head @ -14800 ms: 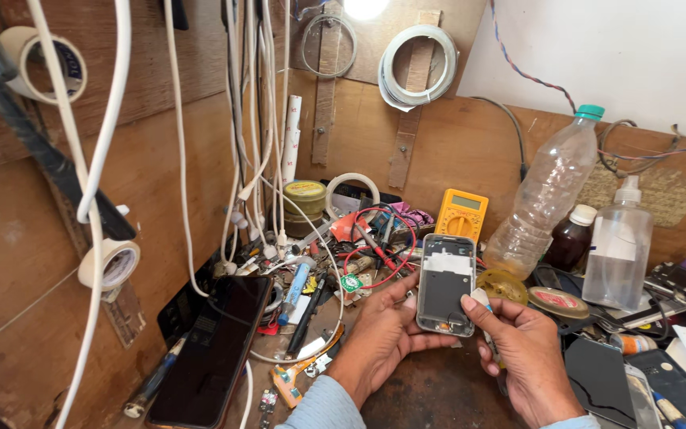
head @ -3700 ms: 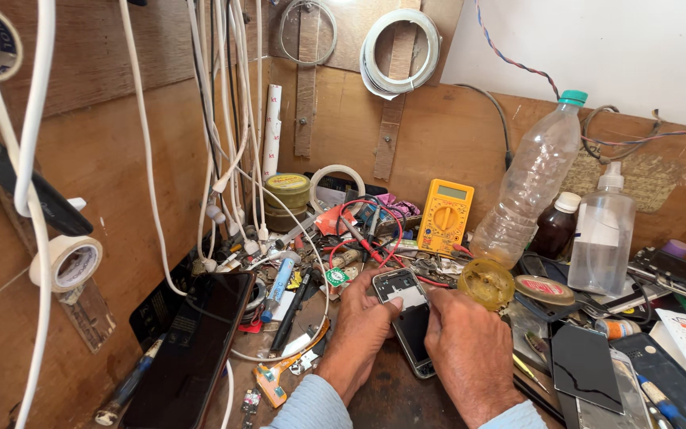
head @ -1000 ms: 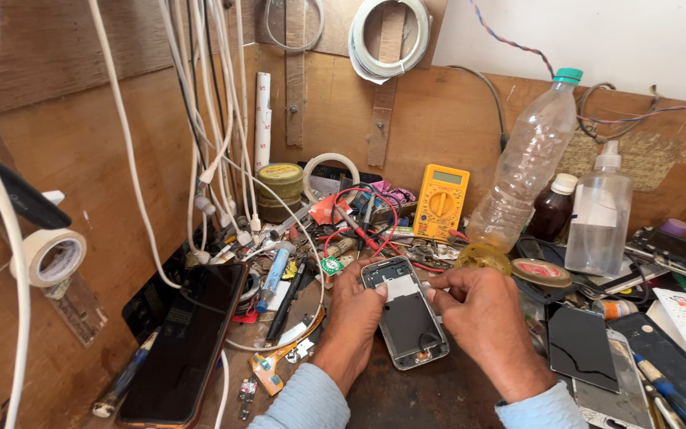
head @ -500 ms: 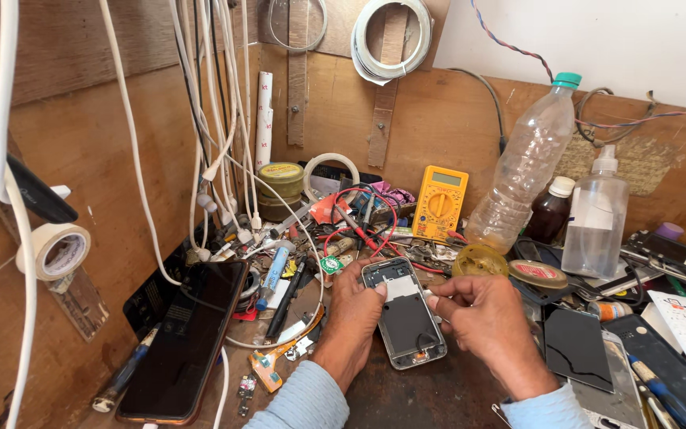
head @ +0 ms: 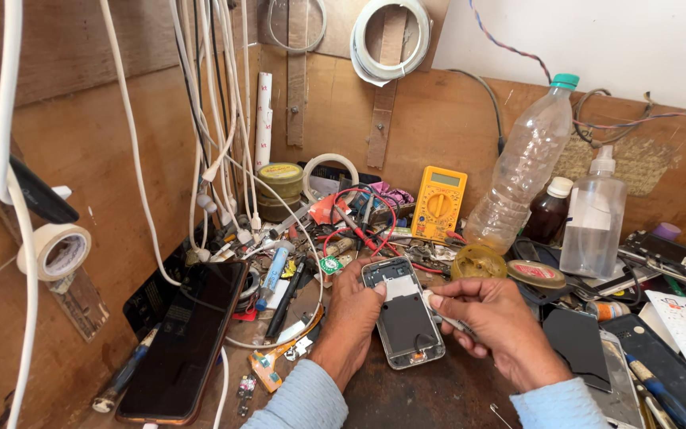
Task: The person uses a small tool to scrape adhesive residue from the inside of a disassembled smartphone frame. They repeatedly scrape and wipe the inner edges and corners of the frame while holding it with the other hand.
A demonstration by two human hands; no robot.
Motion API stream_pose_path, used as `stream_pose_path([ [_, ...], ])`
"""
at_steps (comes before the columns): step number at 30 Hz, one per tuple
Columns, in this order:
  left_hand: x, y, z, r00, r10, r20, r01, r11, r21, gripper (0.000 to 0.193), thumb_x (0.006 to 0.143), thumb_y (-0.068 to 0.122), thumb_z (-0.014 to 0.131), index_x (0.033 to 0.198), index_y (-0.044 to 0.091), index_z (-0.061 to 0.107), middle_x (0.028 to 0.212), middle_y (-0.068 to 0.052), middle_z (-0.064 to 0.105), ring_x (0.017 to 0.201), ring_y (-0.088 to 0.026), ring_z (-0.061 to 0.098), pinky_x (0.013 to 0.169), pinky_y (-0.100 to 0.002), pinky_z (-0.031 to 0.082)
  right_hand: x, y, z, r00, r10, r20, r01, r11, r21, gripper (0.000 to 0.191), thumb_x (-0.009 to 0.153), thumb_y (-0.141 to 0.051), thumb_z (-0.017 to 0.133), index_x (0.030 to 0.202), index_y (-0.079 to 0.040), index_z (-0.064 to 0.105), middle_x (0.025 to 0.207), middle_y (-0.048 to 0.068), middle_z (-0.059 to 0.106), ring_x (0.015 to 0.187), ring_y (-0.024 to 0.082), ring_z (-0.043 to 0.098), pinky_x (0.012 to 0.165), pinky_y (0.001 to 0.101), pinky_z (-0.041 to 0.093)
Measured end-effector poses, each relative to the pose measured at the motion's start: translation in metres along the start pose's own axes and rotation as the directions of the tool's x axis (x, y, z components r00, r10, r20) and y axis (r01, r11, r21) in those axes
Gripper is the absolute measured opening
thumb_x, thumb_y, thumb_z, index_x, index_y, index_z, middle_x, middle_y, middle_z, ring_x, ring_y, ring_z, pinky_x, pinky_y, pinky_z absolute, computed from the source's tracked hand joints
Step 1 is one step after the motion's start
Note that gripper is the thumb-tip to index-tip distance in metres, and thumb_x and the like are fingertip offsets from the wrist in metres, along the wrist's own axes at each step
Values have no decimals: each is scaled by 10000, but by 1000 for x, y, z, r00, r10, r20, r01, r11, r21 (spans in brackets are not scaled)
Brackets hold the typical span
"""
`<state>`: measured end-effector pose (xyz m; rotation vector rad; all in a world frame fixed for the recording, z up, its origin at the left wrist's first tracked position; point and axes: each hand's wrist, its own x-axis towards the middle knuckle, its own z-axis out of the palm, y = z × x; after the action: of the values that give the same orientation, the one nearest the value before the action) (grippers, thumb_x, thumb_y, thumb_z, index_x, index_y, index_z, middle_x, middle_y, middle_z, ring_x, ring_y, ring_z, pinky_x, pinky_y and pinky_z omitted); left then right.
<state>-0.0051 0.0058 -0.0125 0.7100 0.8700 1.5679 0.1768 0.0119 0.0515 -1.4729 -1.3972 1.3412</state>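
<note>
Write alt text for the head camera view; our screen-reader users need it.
A person's left hand steadies an opened phone on a cluttered workbench while the right hand holds a thin tool at its edge. Behind are a yellow multimeter, a clear plastic bottle and hanging white cables.

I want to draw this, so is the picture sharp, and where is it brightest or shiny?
Head view: sharp in the middle, on the open phone and both hands, left hand and right hand; brightest on the white wall at top right; a soft shine on the black screen at the left; the hanging cables at the left edge bend and look stretched.
</note>
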Motion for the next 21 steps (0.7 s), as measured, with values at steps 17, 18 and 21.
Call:
stream_pose_path([
  [17,-5,10,1,1000,-7,-15,6,998,-58,474,896,-115,487,1351,-2,557,1201,-157,706,1058,-207,685,958,-320,532,-14,-2,16,973,-196,-126,175,972,-159,181,869,-161,821,964,-8,832,591,79,695,398,88,501,354,264,334],
  [18,-5,10,1,1000,1,-4,-1,997,-80,471,893,-124,480,1341,-8,572,1192,-154,707,1052,-208,685,958,-323,534,-16,-2,19,964,-223,-144,197,964,-177,175,869,-164,822,955,-13,839,599,82,710,413,88,524,366,270,370],
  [21,-3,13,-1,1000,-23,3,23,984,-176,469,900,-140,475,1331,10,583,1180,-148,718,1046,-210,689,969,-327,539,-27,-6,28,871,-461,-169,373,846,-381,158,825,-129,799,919,-7,834,611,64,775,514,65,580,458,268,470],
])
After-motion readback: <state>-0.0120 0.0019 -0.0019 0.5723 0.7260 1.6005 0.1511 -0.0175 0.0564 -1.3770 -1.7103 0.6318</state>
